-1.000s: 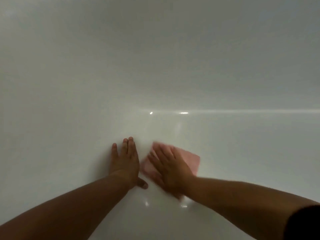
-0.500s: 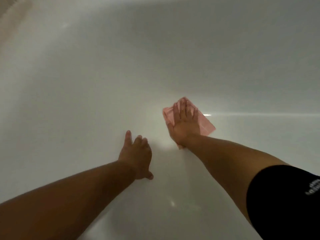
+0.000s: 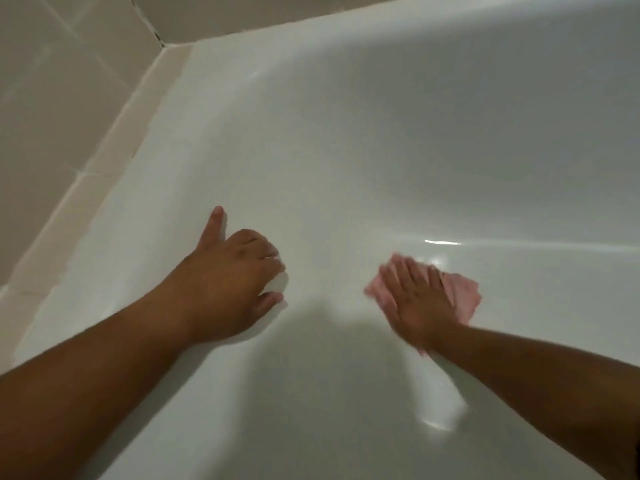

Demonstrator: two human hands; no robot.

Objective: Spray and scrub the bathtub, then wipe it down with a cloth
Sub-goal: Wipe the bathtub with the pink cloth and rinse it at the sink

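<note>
Pink cloth (image 3: 462,301) sits flat under the right hand (image 3: 417,308). The fingers are straight and spread over it with nothing curled round it, so it's a press-and-slide hold rather than a grip. Makes sense to me: a flat palm puts more cloth on the surface per pass. The cloth pokes out past the fingertips and on the little-finger side of that hand. It's a bit blurred, so I'd guess mid-swipe. It lies on the bathtub (image 3: 381,140) where the sloping wall curves into the floor, well apart from the left hand (image 3: 230,282).

That left hand is planted on the tub wall, off to the left of the cloth hand. My read is that it's a prop, taking body weight while leaning in. One finger points straight up the slope and the others look tucked in. There's a pale patch between its fingertips and thumb, which could be glare off the enamel or something small and white, so I can't tell if it's holding anything.

Further left, beyond that hand, the tub rim meets a beige tiled wall (image 3: 59,98) along a sealant strip (image 3: 121,133).

Going by the task, this looks like the final wipe-down. No spray bottle or scrubber in view. There's plenty of tub beyond both hands, so I'd call it partway.
</note>
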